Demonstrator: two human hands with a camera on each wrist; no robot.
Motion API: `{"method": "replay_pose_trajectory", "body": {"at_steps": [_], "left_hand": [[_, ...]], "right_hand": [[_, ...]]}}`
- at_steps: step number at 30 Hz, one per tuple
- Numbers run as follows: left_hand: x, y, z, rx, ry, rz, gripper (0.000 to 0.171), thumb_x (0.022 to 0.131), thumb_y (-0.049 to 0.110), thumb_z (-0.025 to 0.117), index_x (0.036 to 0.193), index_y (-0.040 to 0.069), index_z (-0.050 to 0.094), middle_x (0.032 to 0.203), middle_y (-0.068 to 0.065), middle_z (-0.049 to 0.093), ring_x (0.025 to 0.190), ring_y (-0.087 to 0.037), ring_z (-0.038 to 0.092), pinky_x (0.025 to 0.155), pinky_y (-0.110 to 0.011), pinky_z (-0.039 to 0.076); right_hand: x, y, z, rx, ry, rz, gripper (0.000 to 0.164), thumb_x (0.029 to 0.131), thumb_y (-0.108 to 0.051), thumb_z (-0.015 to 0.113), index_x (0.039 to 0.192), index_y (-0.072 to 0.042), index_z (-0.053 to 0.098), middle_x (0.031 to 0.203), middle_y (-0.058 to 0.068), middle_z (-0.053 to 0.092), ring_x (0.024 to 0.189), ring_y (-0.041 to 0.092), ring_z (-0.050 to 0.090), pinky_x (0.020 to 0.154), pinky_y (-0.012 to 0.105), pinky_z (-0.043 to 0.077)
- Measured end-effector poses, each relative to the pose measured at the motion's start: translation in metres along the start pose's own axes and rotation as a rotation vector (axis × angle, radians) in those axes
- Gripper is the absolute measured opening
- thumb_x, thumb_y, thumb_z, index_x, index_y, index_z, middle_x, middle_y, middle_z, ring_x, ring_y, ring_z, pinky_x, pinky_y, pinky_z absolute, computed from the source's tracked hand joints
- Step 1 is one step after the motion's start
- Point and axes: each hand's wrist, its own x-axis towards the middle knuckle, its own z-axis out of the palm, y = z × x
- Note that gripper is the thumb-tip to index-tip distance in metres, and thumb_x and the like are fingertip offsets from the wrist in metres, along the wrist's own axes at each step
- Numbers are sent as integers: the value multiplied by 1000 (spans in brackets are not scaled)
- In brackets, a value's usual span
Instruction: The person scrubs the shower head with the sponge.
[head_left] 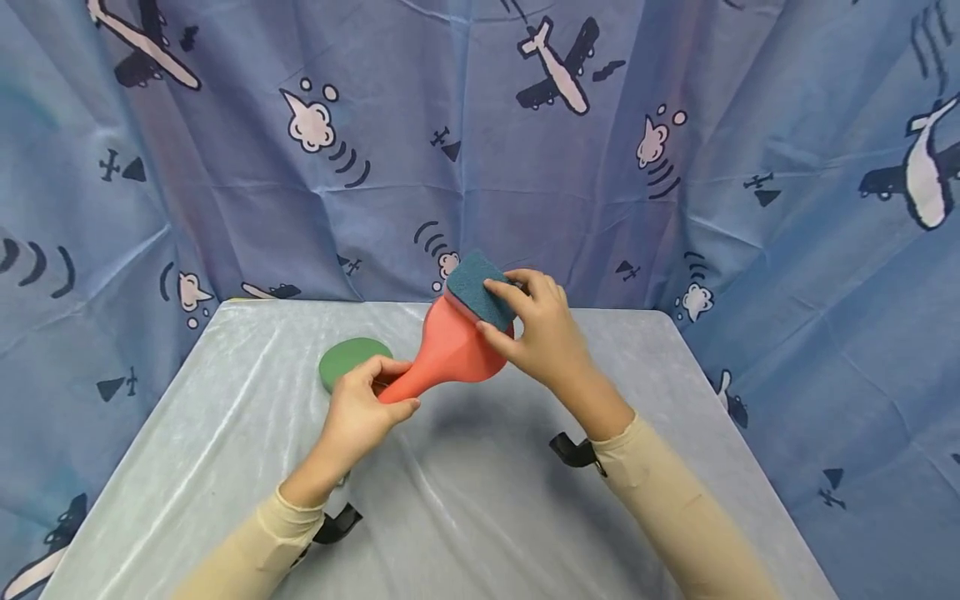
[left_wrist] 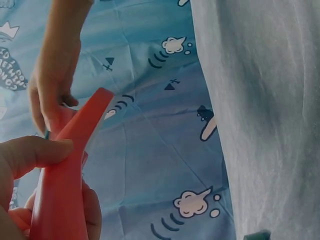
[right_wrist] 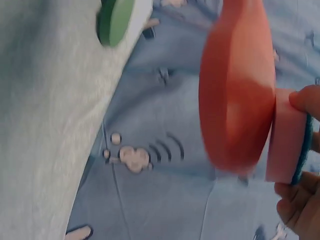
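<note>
My left hand point(head_left: 356, 421) grips the handle of a coral-red plastic water scoop point(head_left: 461, 350), thumb on top of the handle in the left wrist view. The scoop is held up over the table, its rounded bowl pointing away to the right. In my right hand point(head_left: 551, 333) is a sponge point(head_left: 480, 287), pinched at its edges between thumb and fingers. Its scouring side is dark teal and faces outward. The pink foam side point(right_wrist: 286, 137) lies against the scoop's bowl point(right_wrist: 237, 95) in the right wrist view.
A green round, flat object point(head_left: 352, 358) sits on the table behind my left hand. The table point(head_left: 225, 433) has a pale grey, slightly wrinkled cover. Behind it hangs a blue curtain point(head_left: 405, 167) printed with planes and clouds. Black straps or mounts point(head_left: 572, 451) show at the wrists.
</note>
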Motion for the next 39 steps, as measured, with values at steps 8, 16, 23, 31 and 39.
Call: {"method": "replay_pose_trajectory", "body": {"at_steps": [8,16,23,31,39], "left_hand": [[0,2,-2,33,22,28,43,73,1,87,113,14,74,101,-4,71,86,-20,66,73,-32,54],[-3,3,-4,6,38,39,45,71,-3,87,111,14,75,102,-3,70,83,-21,66,67,-29,55],[0,3,-6,-20,59,59,44,72,-2,88,110,14,74,102,-4,72,82,-20,67,67,-28,55],[3,-1,-13,-181,7,13,46,73,-3,88,115,9,72,108,-9,71,85,-22,68,70,-27,59],[8,2,-19,-273,17,-24,49,76,-1,87,121,3,68,111,-16,68,90,-20,68,75,-25,59]], "right_hand": [[-1,-19,5,4,-28,-197,49,83,-34,82,126,-14,71,126,18,61,103,33,57,86,47,46],[1,5,-8,42,4,89,50,85,-31,83,130,-12,70,127,19,59,114,35,56,96,54,45],[-7,-7,-8,63,27,28,53,85,-32,84,131,-12,69,129,18,59,111,32,56,92,50,47],[-21,20,-10,283,64,401,50,90,-32,79,136,-16,65,131,10,60,105,23,57,82,40,49],[-29,-22,-3,158,144,6,53,81,-29,83,130,-13,68,129,18,57,109,31,55,92,47,49]]}}
